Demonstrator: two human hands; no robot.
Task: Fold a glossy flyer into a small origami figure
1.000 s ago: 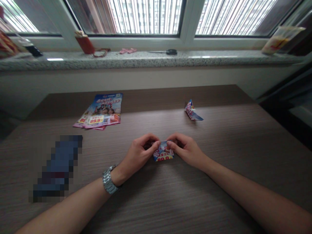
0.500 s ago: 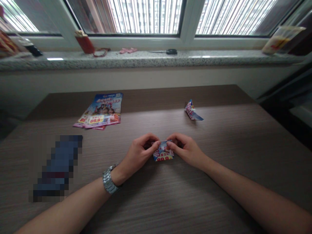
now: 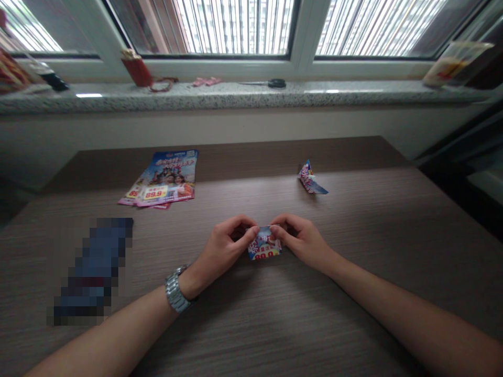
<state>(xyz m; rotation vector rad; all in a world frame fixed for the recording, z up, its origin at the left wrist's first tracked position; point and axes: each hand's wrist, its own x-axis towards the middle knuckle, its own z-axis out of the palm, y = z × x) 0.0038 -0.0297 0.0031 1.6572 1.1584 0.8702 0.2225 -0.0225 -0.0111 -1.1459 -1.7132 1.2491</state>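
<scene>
Left hand (image 3: 231, 240), silver metal-link watch (image 3: 177, 289) worn at the wrist: clamped by thumb and fingers on the upper left corner of a small, flat, blue-and-red printed paper piece (image 3: 264, 247). Right hand (image 3: 302, 241), bare-wristed: clamped likewise on the upper right corner. Fingertips behind the paper are hidden. The piece is held between the hands, neither being nearer; its upper edge is aligned left to right, thumb to thumb, and no clear long axis is shown. Whether the brown wood-grain table (image 3: 251, 324) is touched by it cannot be told. A peaked, folded, blue-and-red printed paper (image 3: 307, 179) is placed beyond the right hand, apart.
</scene>
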